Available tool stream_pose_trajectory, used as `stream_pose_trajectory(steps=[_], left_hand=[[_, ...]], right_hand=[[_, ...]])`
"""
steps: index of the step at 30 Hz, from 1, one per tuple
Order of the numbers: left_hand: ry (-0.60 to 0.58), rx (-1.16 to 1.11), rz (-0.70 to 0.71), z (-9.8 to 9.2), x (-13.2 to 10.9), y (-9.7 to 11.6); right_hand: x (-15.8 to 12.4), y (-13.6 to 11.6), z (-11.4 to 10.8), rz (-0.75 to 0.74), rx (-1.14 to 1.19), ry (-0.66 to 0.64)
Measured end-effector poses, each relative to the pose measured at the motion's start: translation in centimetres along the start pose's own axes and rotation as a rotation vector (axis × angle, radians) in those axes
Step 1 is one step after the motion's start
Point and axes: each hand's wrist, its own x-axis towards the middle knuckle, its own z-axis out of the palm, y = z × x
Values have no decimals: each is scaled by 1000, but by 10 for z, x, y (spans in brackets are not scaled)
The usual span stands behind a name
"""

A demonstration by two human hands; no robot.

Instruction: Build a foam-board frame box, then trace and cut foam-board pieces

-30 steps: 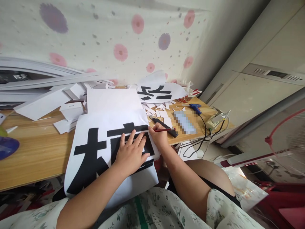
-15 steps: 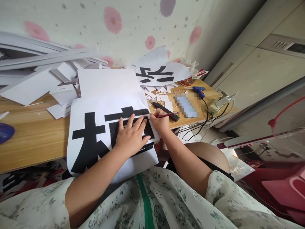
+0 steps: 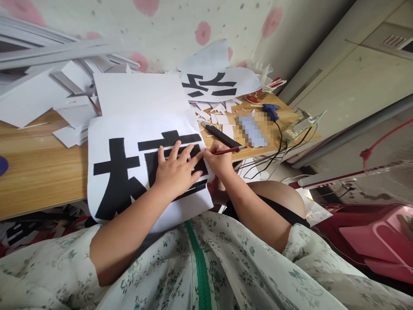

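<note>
A white paper sheet [image 3: 106, 129] with a large black printed character lies over a white board [image 3: 138, 92] at the table's front edge. My left hand [image 3: 176, 170] rests flat on the black character, fingers spread, pressing the sheet. In my right hand [image 3: 219, 159] is a dark red pencil [image 3: 229, 150], gripped near its lower end beside the character's right side. The pencil's tip is hidden by the fingers. Just behind my right hand lies a black utility knife [image 3: 222, 136].
White scraps [image 3: 219, 119] litter the wooden table [image 3: 41, 176]. Further right are a pixelated object [image 3: 253, 131], a blue glue gun [image 3: 271, 111] and cables [image 3: 277, 157]. Another printed sheet [image 3: 238, 77] leans at the back. White boards [image 3: 32, 90] pile up at left.
My view has tilted down slightly, so the table sits higher in the picture. My right hand, with the pencil, has shifted slightly along the character's right edge, close to my left fingers.
</note>
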Motion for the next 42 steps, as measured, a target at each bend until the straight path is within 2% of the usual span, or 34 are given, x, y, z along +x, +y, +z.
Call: stream_pose_trajectory(steps=[12, 19, 30, 42], left_hand=[[0, 3, 1, 0, 0, -1], [-16, 8, -4, 1, 0, -1], [21, 19, 4, 1, 0, -2], [29, 26, 7, 2, 0, -1]], right_hand=[[-18, 1, -11, -40, -24, -53], [-20, 3, -15, -68, -28, -109], [-23, 4, -23, -130, 3, -214], [-25, 9, -23, -153, 74, -240]])
